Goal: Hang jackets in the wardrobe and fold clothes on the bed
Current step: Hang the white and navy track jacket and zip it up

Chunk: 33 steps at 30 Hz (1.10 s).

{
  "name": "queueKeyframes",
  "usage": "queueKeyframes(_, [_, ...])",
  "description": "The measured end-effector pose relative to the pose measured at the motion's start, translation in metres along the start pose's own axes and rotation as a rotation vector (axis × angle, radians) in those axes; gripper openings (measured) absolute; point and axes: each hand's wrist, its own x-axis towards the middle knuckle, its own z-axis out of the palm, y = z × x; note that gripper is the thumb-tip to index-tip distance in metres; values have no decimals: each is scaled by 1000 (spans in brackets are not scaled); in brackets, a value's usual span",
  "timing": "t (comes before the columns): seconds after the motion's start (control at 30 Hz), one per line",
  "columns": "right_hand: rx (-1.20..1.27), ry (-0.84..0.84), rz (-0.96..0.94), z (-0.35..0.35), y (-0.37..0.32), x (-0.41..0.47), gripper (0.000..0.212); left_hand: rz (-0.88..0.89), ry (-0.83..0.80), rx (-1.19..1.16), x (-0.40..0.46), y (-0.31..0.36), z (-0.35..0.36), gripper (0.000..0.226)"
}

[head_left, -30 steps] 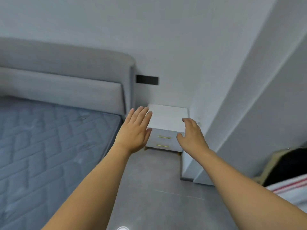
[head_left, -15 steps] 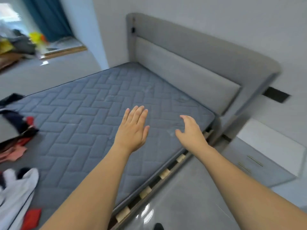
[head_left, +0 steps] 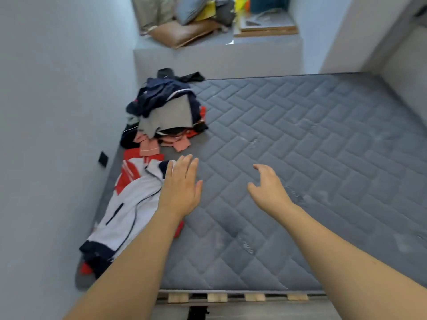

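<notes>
A white zip-front jacket with red and navy panels [head_left: 129, 209] lies flat along the left edge of the grey quilted mattress [head_left: 300, 158], its long axis running from the lower left of the frame up toward the centre, navy hem nearest the lower left corner. Above it, at the mattress's upper left, sits a heap of navy, grey, pink and red clothes [head_left: 166, 114]. The left hand [head_left: 182, 188] hovers over the jacket's upper end, fingers straight and together, holding nothing. The right hand [head_left: 269, 188] hangs over bare mattress, fingers loosely curled and apart. The mattress's centre and right lie bare; wooden bed slats [head_left: 231, 297] show along the bottom edge
</notes>
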Motion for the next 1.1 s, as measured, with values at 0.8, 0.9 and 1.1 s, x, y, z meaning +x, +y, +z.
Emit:
queueKeyframes(0.8, [367,-179,746,451,11,347,112,-951,-254,-801,111,-348,350,30])
queueKeyframes(0.9, [410,-215,850,452,14,348,99,-1033,-131,-996,117,-332,347,12])
queueKeyframes(1.1, [817,-370,782,432,-4,340,55,-934,14,-1070,80,-317,302,34])
